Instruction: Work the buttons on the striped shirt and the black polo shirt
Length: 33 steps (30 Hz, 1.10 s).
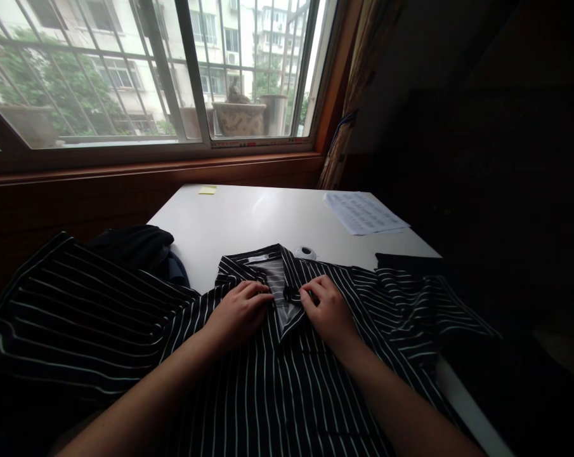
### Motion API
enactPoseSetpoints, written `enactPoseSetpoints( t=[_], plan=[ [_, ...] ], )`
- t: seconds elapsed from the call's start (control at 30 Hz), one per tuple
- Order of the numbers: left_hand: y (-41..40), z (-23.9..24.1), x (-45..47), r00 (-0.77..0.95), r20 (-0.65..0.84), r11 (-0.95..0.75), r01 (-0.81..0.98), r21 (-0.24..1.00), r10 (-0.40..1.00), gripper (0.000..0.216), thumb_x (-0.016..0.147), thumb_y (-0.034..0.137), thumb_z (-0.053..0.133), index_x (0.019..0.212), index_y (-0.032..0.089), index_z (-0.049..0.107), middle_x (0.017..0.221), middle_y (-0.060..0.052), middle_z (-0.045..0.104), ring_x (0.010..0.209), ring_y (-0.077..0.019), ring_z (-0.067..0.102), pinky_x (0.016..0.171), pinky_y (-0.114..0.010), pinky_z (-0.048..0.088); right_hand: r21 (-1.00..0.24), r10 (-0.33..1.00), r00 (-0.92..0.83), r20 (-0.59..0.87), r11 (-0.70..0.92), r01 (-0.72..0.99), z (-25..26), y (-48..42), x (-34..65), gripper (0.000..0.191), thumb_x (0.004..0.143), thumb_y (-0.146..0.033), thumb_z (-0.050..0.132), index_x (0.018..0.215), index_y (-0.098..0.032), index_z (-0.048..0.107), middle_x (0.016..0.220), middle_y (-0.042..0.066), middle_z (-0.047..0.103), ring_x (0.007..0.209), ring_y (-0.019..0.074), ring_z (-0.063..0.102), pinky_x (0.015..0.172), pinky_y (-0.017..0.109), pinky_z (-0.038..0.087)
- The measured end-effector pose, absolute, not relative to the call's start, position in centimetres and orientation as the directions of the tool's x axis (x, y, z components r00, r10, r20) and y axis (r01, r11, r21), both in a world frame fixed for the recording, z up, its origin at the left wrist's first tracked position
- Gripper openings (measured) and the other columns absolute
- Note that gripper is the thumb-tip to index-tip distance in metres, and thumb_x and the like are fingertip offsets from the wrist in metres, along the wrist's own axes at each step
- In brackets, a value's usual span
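Observation:
A black shirt with white stripes (272, 387) lies spread over the near part of the table, its collar toward the window and its neck opening parted. One sleeve reaches out to the left, the other hangs past the table's right edge. On the left side of the neck opening, my left hand (241, 308) is closed on the shirt's edge by the collar. Across the gap, my right hand (327, 311) pinches the opposite edge just below the collar. A pale label shows inside the back of the collar.
The white table (267, 219) carries a sheaf of printed papers (363, 212) at its far right and a yellow sticky note (207, 190) at its far left. Dark cloth (134, 246) is bunched at the left. A round cable hole (306, 252) shows behind the collar. Beyond stands a barred window (148, 76).

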<state>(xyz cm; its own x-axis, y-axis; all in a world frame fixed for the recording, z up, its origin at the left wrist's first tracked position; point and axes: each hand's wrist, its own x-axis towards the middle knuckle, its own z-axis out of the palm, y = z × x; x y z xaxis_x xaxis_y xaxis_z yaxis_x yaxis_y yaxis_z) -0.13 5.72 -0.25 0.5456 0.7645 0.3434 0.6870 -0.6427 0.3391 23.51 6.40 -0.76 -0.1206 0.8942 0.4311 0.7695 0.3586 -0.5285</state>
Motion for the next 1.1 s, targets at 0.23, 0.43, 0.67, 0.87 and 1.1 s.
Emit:
enactPoseSetpoints(
  t=[0.23,0.43,0.67,0.87,1.1],
  plan=[
    [6.1,-0.3,-0.5,0.554,0.257,-0.608,0.751,0.256,0.792,0.041,0.095,0.027,0.056,0.136,0.030,0.056,0.144,-0.003,0.054,0.136,-0.0268,0.044,0.117,-0.053,0.031,-0.420,0.907,-0.197,0.371,0.353,0.836,-0.7,6.2,23.3,0.020,0.088,-0.023,0.059,0.106,-0.024,0.068,0.104,0.007,0.060,0.101,0.0259,0.054,0.095,0.043,0.047],
    [6.5,-0.3,-0.8,0.559,0.213,-0.597,0.767,0.235,0.801,0.046,0.098,0.031,0.051,0.143,0.033,0.047,0.150,0.000,0.047,0.141,-0.0250,0.037,0.121,-0.055,0.020,-0.323,0.917,-0.218,0.334,0.329,0.887,-1.0,6.6,23.1,0.026,0.090,-0.031,0.059,0.115,-0.029,0.064,0.118,0.007,0.057,0.112,0.0280,0.049,0.100,0.046,0.044],
    [8.2,-0.4,-1.3,0.575,0.202,-0.608,0.767,0.205,0.793,0.049,0.098,0.032,0.049,0.146,0.037,0.043,0.154,0.002,0.041,0.143,-0.0257,0.034,0.121,-0.054,0.018,-0.271,0.900,-0.241,0.364,0.349,0.897,-1.5,8.7,22.8,0.025,0.090,-0.033,0.058,0.115,-0.028,0.062,0.119,0.008,0.056,0.113,0.0285,0.048,0.099,0.046,0.043],
    [10.7,-0.6,-1.5,0.598,0.203,-0.629,0.757,0.175,0.775,0.048,0.098,0.032,0.049,0.145,0.037,0.044,0.154,0.000,0.042,0.142,-0.0265,0.035,0.119,-0.055,0.020,-0.272,0.893,-0.238,0.381,0.354,0.895,-1.5,11.0,22.6,0.024,0.091,-0.035,0.057,0.112,-0.026,0.063,0.118,0.009,0.058,0.111,0.0284,0.049,0.097,0.045,0.043],
    [11.0,0.1,-1.6,0.574,0.372,-0.665,0.723,0.190,0.730,0.048,0.094,0.020,0.054,0.141,0.029,0.049,0.146,-0.005,0.049,0.129,-0.0254,0.046,0.112,-0.048,0.035,-0.330,0.890,-0.194,0.412,0.345,0.879,-1.9,12.3,22.5,0.037,0.095,-0.046,0.051,0.124,-0.025,0.058,0.121,0.009,0.060,0.113,0.0294,0.050,0.099,0.046,0.041]
  ],
)
